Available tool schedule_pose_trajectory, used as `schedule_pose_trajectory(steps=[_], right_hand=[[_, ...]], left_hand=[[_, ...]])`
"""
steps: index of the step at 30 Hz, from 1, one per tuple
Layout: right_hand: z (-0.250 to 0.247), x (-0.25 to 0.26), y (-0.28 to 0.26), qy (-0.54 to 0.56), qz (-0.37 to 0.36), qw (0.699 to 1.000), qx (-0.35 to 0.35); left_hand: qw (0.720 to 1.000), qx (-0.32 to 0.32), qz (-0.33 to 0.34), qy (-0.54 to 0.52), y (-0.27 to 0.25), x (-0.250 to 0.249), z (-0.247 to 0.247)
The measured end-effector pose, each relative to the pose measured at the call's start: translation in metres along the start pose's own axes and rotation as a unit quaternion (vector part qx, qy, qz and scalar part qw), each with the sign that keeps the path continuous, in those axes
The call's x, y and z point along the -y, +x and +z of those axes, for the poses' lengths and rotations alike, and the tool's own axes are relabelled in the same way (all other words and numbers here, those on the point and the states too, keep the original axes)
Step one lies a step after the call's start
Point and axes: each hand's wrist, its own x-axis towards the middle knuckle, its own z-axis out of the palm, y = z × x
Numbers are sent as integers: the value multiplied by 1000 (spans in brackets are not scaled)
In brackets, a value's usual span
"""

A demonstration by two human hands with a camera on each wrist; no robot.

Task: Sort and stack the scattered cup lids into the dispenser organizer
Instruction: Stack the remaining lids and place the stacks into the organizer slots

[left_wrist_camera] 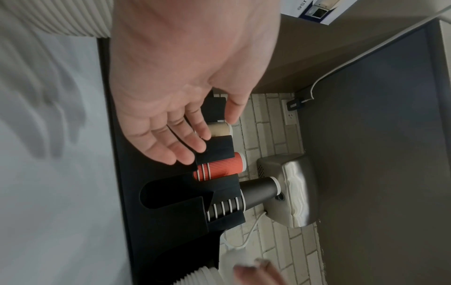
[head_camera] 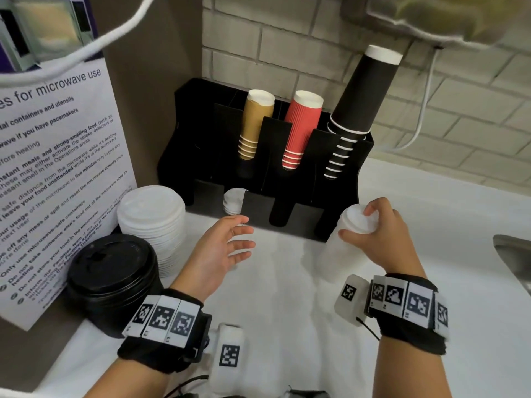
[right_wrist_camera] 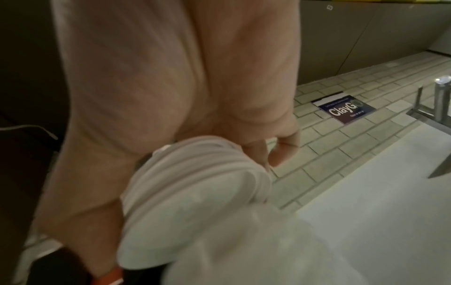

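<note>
By organizer [head_camera: 201, 145]: R hand [head_camera: 382, 234] grips white lids [head_camera: 356, 222]; L hand [head_camera: 221, 251] open.

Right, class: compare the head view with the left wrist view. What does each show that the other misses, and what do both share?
Only the head view shows the black lids stacked by the microwave notice, a few white lids in the organizer's front slot, and the right hand gripping a white lid stack.

Only the left wrist view shows the wall socket and the left hand's open palm.

Both show the organizer and its tan cups, red cups and black cups.
</note>
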Motion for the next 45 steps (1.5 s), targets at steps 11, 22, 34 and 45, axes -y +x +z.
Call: schedule_pose_trajectory(steps=[11,22,34,45], right_hand=[[55,69,-29,249,-173,932,197],[58,73,-26,205,-211,917,268],[61,77,-32,233,-204,913,266],[69,78,-35,215,-203,920,257]], left_hand=[[989,137,11,-58,-10,-6,28],[994,106,6,-36,-9,-4,19],[997,62,-1,-41,-9,-4,20],[999,30,29,-8,-8,-2,16]])
